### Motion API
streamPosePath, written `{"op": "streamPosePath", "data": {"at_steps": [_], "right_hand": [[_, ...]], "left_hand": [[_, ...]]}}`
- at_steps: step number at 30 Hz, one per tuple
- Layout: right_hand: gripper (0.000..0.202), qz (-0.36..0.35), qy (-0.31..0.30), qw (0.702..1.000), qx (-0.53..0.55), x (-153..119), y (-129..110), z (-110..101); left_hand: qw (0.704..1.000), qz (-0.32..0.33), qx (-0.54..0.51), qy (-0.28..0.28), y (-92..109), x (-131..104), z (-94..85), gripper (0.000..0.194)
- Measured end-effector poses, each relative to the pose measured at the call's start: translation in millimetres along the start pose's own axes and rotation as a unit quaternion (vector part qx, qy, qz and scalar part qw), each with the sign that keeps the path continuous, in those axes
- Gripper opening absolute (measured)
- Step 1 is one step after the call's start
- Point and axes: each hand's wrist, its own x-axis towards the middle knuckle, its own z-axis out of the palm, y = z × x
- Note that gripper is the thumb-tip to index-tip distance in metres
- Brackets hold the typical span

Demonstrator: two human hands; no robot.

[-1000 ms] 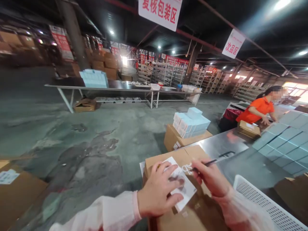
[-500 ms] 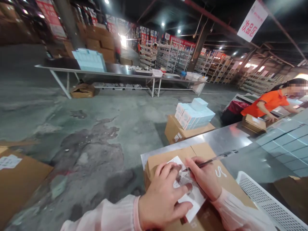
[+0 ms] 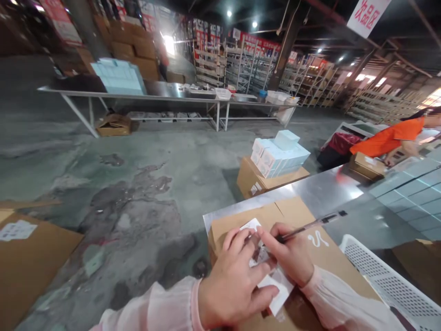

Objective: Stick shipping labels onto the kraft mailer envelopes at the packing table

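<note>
One left hand (image 3: 237,278) lies flat, fingers spread, on a flat white pack (image 3: 283,288) on top of a big brown cardboard box (image 3: 332,266). Beside it, the right hand (image 3: 291,255) pinches a thin black-and-clear pen (image 3: 312,224). Farther right are a shiny metal bench (image 3: 322,191) and a white plastic basket (image 3: 382,273) with holes.

the left hand (image 3: 234,280) lies palm down, fingers (image 3: 263,271) bent and spread; just right, the right hand (image 3: 294,255) curls in a writing grip; both forearms (image 3: 158,305) reach from the near side.
</note>
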Motion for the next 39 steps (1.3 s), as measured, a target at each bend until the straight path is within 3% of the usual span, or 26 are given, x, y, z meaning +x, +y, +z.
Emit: {"op": "streamPosePath", "data": {"at_steps": [24, 39], "right_hand": [[0.043, -0.012, -0.010, 1.000, 0.007, 1.3, 2.8, 1.7], [0.038, 0.005, -0.003, 1.000, 0.000, 2.4, 3.0, 1.4]], "left_hand": [[1.000, 0.004, -0.010, 0.027, -0.2, -0.7, 1.5, 0.041], [1.000, 0.006, -0.013, 0.004, 0.3, -0.1, -1.9, 0.039]]}}
